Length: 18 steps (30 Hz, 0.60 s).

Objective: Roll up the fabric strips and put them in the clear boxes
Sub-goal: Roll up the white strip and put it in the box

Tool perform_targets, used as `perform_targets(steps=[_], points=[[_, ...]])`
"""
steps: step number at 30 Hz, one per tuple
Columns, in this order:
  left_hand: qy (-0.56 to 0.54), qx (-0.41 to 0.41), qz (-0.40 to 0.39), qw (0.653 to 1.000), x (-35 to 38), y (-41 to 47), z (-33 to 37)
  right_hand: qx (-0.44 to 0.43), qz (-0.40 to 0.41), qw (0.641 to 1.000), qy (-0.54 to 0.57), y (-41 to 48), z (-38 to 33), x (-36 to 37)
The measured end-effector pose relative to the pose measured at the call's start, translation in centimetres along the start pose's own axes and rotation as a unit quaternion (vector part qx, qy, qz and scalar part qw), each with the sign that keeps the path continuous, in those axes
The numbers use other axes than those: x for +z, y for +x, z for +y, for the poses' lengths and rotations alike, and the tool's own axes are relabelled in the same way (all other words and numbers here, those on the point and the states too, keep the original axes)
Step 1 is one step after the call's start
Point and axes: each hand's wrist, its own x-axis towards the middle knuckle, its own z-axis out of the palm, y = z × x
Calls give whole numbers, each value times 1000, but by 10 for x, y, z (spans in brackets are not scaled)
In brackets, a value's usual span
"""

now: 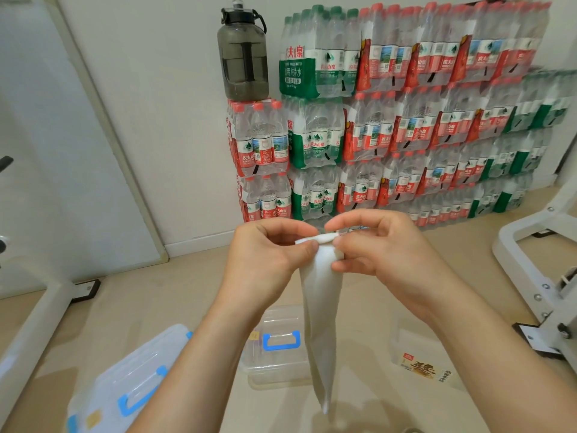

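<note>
Left hand: the left hand [265, 254] is raised at chest height over the floor, thumb and forefinger pinched together on the left end of the rolled top edge of the fabric strip [321, 307].
Right hand: the right hand [381, 245] faces it from just beside, fingers closed on the right end of the same small roll; thumb tip pressed to the cloth below the roll.
Fabric strip: white, held between both hands. Only its top is rolled, a narrow tube lying crosswise between the fingertips. The rest hangs straight down, narrowing to a point near the floor; it is in neither box.
Near clear box: the clear box [274, 348] with a blue handle sits on the floor directly under the hands, partly behind the hanging strip. Contents cannot be made out.
Second box: a larger clear box [131, 379] with blue clasps lies lower left, partly hidden by the left forearm.
Package: a flat clear packet [424, 364] with a yellow and red label lies on the floor to the right.
Floor: pale beige floor [187, 285], smooth.
White frames: white metal stands [530, 264] at right and left edges, feet on the floor.
Back wall: shrink-wrapped water bottle packs [406, 120] stacked in rows, red and green labels.
Jug: a dark translucent jug [243, 54] stands upright on the lowest left stack.
</note>
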Motion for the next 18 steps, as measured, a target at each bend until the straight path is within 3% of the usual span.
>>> perform_targets(steps=[6,11,18], points=[[4,9,-12,1000,-1,1,-1,-3,16,1000,20,0,3,1],[-6,-8,-31,999,-6,2,-2,-37,34,998,-33,0,5,1],[83,35,-14,996,-9,4,-2,-74,60,994,-50,1,8,9]])
